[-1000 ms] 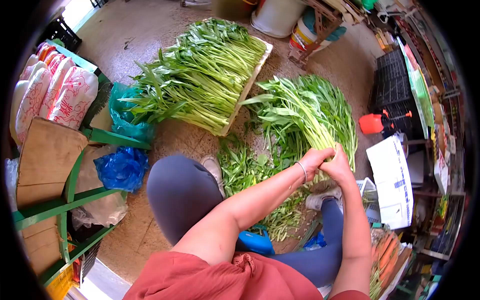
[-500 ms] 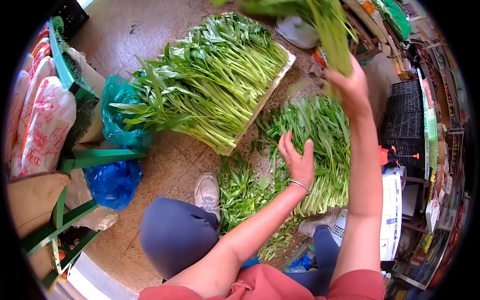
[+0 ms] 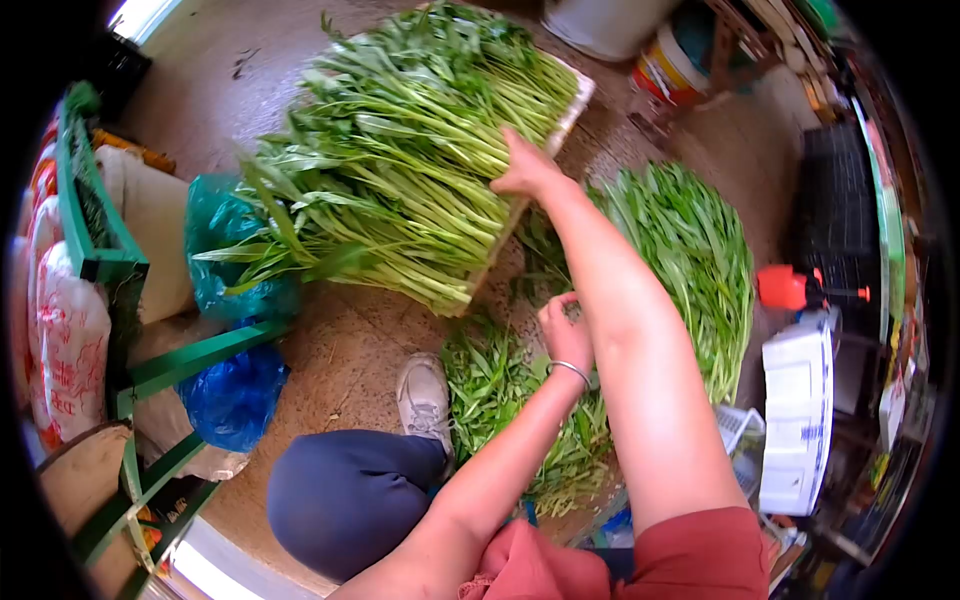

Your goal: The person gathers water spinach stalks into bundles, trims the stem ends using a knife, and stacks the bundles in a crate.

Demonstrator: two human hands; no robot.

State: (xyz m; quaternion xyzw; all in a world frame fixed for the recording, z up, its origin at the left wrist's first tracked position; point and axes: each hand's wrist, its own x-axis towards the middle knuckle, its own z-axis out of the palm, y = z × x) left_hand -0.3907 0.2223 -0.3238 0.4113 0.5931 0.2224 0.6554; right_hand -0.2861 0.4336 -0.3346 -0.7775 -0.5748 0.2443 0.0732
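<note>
A wide bed of leafy greens with long pale stems, like water spinach (image 3: 400,170), lies in a shallow white box (image 3: 572,118), leaves towards the left. My right hand (image 3: 527,168) is at the stem ends on the box's right side, thumb and fingers closed around stems. Lower down, my left hand (image 3: 562,322) is curled above loose leaves and cuttings (image 3: 490,385) on the floor. My right forearm covers part of it, and whatever its fingers hold is hidden. A second heap of water spinach (image 3: 690,260) lies to the right, partly behind my right arm.
On the left are a green metal frame (image 3: 200,360), a teal plastic bag (image 3: 225,225) and a blue bag (image 3: 235,395). A bucket (image 3: 668,65) stands at the back. To the right are a black crate (image 3: 835,190), a red sprayer bottle (image 3: 785,287) and a white box (image 3: 797,415).
My right hand has swung left and down from the upper right, bringing its raised bunch onto the boxed greens. My left hand has moved slightly down and left, and its spread fingers have curled.
</note>
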